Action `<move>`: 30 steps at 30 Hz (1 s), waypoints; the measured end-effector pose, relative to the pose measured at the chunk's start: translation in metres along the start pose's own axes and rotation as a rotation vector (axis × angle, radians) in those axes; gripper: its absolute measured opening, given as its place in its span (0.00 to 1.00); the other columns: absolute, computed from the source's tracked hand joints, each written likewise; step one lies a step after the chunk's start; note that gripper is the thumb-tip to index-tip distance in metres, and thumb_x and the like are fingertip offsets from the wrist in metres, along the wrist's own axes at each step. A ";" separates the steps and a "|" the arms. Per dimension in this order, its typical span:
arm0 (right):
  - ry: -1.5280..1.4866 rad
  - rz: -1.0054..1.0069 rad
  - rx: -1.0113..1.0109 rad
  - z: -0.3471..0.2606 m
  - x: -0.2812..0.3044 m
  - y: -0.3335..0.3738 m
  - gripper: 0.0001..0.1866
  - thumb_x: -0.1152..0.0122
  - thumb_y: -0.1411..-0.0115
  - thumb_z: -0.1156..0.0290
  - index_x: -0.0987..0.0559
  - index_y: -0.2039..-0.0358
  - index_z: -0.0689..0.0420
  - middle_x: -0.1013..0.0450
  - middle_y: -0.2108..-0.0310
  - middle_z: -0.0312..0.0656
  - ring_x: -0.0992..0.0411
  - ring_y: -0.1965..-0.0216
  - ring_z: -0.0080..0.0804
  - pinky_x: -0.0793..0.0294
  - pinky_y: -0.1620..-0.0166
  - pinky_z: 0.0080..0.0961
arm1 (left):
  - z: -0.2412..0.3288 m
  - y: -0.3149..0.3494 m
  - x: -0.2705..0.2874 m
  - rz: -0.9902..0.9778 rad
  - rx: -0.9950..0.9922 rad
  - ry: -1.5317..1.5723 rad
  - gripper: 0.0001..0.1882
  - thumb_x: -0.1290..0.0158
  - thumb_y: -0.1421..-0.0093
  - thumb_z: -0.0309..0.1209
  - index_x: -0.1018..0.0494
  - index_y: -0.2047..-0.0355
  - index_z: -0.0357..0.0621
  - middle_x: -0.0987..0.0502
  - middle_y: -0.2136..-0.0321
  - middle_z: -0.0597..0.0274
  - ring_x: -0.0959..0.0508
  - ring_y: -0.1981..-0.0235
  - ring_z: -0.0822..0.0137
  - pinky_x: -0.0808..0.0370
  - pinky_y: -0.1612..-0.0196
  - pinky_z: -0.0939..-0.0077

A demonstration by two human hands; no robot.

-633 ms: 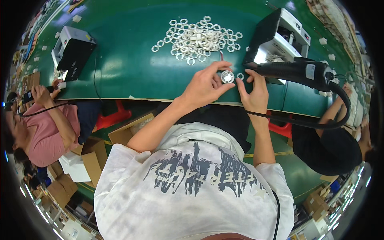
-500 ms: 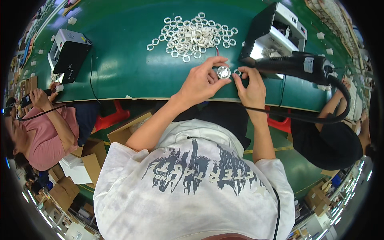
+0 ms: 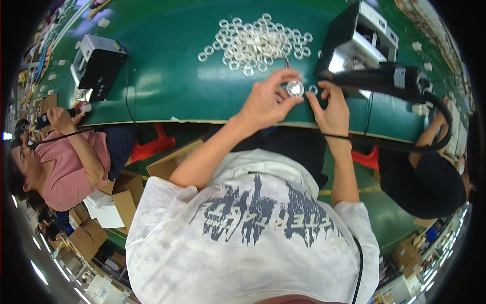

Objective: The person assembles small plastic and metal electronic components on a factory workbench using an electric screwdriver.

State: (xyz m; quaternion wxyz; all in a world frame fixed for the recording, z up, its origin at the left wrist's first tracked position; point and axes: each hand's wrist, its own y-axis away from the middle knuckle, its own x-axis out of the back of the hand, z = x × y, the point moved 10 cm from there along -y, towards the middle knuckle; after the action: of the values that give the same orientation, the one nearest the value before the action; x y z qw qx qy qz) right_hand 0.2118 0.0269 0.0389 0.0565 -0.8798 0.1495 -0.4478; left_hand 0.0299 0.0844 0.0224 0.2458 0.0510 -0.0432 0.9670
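My left hand [image 3: 271, 101] is closed on a small round part [image 3: 295, 88], pinched between thumb and fingers at its edge. The part has a pale rim and a bright, shiny middle. A short red wire [image 3: 287, 63] sticks up just beyond these fingers; whether it joins the part I cannot tell. Close by on the right, my right hand [image 3: 331, 109] pinches a small white ring [image 3: 313, 89] between its thumb and fingertips. A narrow gap separates ring and part. Beyond both hands lies a heap of similar white rings [image 3: 253, 46] on the green table [image 3: 172, 66].
A black handheld tool [image 3: 379, 82] with a thick cable [image 3: 444, 137] stands at right, before a black-and-white machine [image 3: 354, 40]. Another such machine [image 3: 101, 66] is at left. Co-workers sit on both sides: one in a pink shirt [image 3: 76, 172], one in black [image 3: 420, 177].
The whole view has shifted, so everything sits slightly further right in the picture. Both hands keep their grips, and the ring and the round part stay about as far apart.
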 end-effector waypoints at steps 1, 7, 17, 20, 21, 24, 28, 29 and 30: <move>-0.001 0.014 0.014 -0.002 -0.001 -0.001 0.21 0.21 0.38 0.63 0.18 0.50 0.57 0.26 0.67 0.42 0.24 0.65 0.45 0.24 0.61 0.41 | -0.006 0.001 -0.002 0.004 0.022 0.036 0.30 0.29 0.38 0.22 0.28 0.37 0.35 0.14 0.44 0.51 0.14 0.67 0.76 0.15 0.62 0.79; -0.291 -0.172 -0.176 -0.001 -0.018 0.001 0.16 0.24 0.37 0.73 0.17 0.50 0.58 0.25 0.72 0.36 0.29 0.75 0.31 0.26 0.68 0.31 | -0.010 0.004 0.003 0.015 0.058 -0.011 0.32 0.30 0.38 0.21 0.29 0.35 0.36 0.14 0.44 0.50 0.12 0.66 0.74 0.14 0.61 0.78; -0.197 -0.312 0.324 -0.092 -0.011 -0.026 0.20 0.28 0.40 0.77 0.21 0.47 0.58 0.21 0.64 0.44 0.20 0.68 0.45 0.21 0.62 0.42 | -0.002 0.002 0.004 0.012 0.024 -0.011 0.30 0.40 0.34 0.20 0.32 0.32 0.36 0.14 0.45 0.49 0.12 0.67 0.72 0.15 0.63 0.75; -0.090 -0.339 0.347 -0.094 -0.014 -0.031 0.18 0.29 0.39 0.76 0.21 0.48 0.59 0.20 0.59 0.48 0.18 0.64 0.51 0.19 0.59 0.47 | -0.004 0.002 0.004 0.011 0.032 -0.004 0.30 0.39 0.33 0.21 0.33 0.31 0.37 0.14 0.45 0.47 0.12 0.67 0.71 0.15 0.63 0.75; -0.090 -0.340 0.350 -0.095 -0.014 -0.030 0.18 0.29 0.39 0.76 0.21 0.48 0.59 0.20 0.59 0.48 0.18 0.64 0.51 0.19 0.59 0.47 | -0.003 0.003 0.004 0.013 0.018 -0.002 0.31 0.39 0.33 0.21 0.34 0.31 0.38 0.14 0.45 0.46 0.12 0.67 0.71 0.15 0.63 0.74; -0.094 -0.403 0.292 -0.092 -0.017 -0.029 0.17 0.31 0.39 0.76 0.21 0.49 0.59 0.19 0.61 0.51 0.18 0.63 0.55 0.20 0.59 0.49 | -0.003 0.002 0.002 -0.001 -0.011 -0.001 0.32 0.39 0.34 0.21 0.35 0.30 0.39 0.15 0.45 0.44 0.11 0.67 0.70 0.14 0.62 0.74; -0.114 -0.455 0.133 -0.076 -0.021 -0.032 0.15 0.29 0.36 0.72 0.21 0.51 0.60 0.20 0.65 0.51 0.19 0.64 0.55 0.20 0.60 0.48 | -0.002 0.003 0.004 0.011 0.013 -0.005 0.32 0.37 0.35 0.21 0.35 0.33 0.38 0.15 0.44 0.44 0.11 0.66 0.70 0.14 0.62 0.74; -0.167 -0.489 0.082 -0.074 -0.027 -0.031 0.14 0.29 0.35 0.71 0.22 0.52 0.60 0.20 0.66 0.51 0.19 0.64 0.54 0.20 0.60 0.48 | -0.004 0.004 0.004 0.004 0.014 0.002 0.32 0.37 0.35 0.21 0.35 0.33 0.38 0.15 0.44 0.44 0.11 0.66 0.70 0.14 0.62 0.74; -0.179 -0.530 0.034 -0.073 -0.029 -0.033 0.14 0.29 0.32 0.67 0.22 0.52 0.60 0.21 0.66 0.49 0.19 0.64 0.53 0.21 0.60 0.46 | -0.007 0.005 0.007 0.014 0.028 -0.016 0.31 0.36 0.36 0.22 0.34 0.35 0.37 0.15 0.45 0.45 0.11 0.66 0.70 0.14 0.62 0.74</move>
State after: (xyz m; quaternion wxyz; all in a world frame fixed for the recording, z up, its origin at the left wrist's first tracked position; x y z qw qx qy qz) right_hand 0.1439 0.0696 0.0677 -0.0349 -0.9231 -0.0990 -0.3700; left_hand 0.0210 0.0843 0.0160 0.2378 0.0618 -0.0318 0.9688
